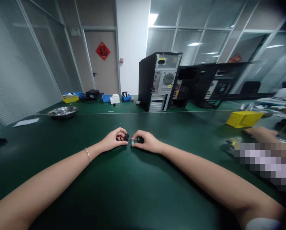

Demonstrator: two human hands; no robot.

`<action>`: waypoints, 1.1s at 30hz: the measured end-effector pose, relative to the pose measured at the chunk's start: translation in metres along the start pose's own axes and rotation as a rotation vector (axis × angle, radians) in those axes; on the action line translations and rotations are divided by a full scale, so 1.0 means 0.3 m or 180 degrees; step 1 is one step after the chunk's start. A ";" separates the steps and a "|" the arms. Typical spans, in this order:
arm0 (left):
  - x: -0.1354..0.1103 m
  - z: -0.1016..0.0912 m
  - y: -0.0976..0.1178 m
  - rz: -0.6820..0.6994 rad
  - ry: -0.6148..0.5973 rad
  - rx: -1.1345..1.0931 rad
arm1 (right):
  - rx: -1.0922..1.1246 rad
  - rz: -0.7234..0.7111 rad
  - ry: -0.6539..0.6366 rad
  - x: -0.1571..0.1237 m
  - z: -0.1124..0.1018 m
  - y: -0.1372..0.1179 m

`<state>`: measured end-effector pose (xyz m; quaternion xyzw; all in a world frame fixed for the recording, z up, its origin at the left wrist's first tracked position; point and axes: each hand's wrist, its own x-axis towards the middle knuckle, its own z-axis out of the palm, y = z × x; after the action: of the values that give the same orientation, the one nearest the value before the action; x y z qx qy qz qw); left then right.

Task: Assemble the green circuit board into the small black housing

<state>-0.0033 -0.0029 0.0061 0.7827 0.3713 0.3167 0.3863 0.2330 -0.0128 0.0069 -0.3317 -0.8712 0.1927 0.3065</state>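
Over the middle of the green tabletop, my left hand (110,141) pinches a small black plastic part (126,137) between its thumb and fingers. My right hand (150,142) faces it from a short distance. Its fingers are closed round a small screwdriver (140,140) with a dark handle, whose thin metal shaft points left to the black part. Whether the tip touches that part is too small to tell. A tiny greenish piece (132,142) shows by the right fingertips; its kind cannot be made out.
Computer cases (161,83) stand at the back right. A metal bowl (63,111) lies at the left, with blue bins (106,98) farther back. At the right are a yellow box (243,118) and a co-worker's hand (262,131). A white line (97,114) crosses the green table (124,191).
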 end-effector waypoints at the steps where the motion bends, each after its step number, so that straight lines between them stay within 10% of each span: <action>1: -0.002 0.003 0.002 0.0003 0.0017 -0.0012 | 0.0016 -0.0004 0.0153 -0.002 0.006 -0.003; 33: -0.027 0.060 0.073 -0.0088 0.0047 -0.0430 | 0.0093 -0.0343 0.0621 -0.005 0.036 -0.029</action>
<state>0.0138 -0.0254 0.0138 0.7473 0.3627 0.3414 0.4398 0.2228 -0.0213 0.0031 -0.2971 -0.8508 0.1554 0.4046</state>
